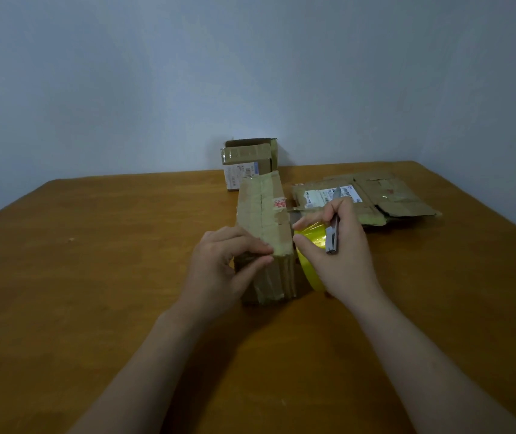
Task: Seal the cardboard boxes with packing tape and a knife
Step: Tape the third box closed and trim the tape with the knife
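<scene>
A: Where is the box being worked on?
B: The cardboard box (pixel 264 227) stands in the middle of the wooden tabletop (pixel 93 245), narrow and tall, its long top face running away from the person. Pale tape covers that top face, and a red-and-white sticker sits on its right edge.
A: And the hands?
B: The left hand (pixel 219 267) is at the near end of the box, with thumb and forefinger curled in and pinching the near top edge. The right hand (pixel 344 255) is just right of the box. It grips a grey knife (pixel 332 236), which lies across the fingers and points away from the person. Its thumb and forefinger reach left toward the box's upper right edge.
A: The tape?
B: The yellow tape roll (pixel 310 270) stands on edge beside the box's right side, mostly hidden under the right hand. A shiny stretch of tape shows between that hand's thumb and forefinger. Whether it is stuck to the box I cannot tell.
A: Anything else on there?
B: A flattened box (pixel 385 198) with a white shipping label lies behind the right hand. A small box (pixel 247 161) with its own label stands at the far edge against the blue-grey wall (pixel 250 73), its top flap open
</scene>
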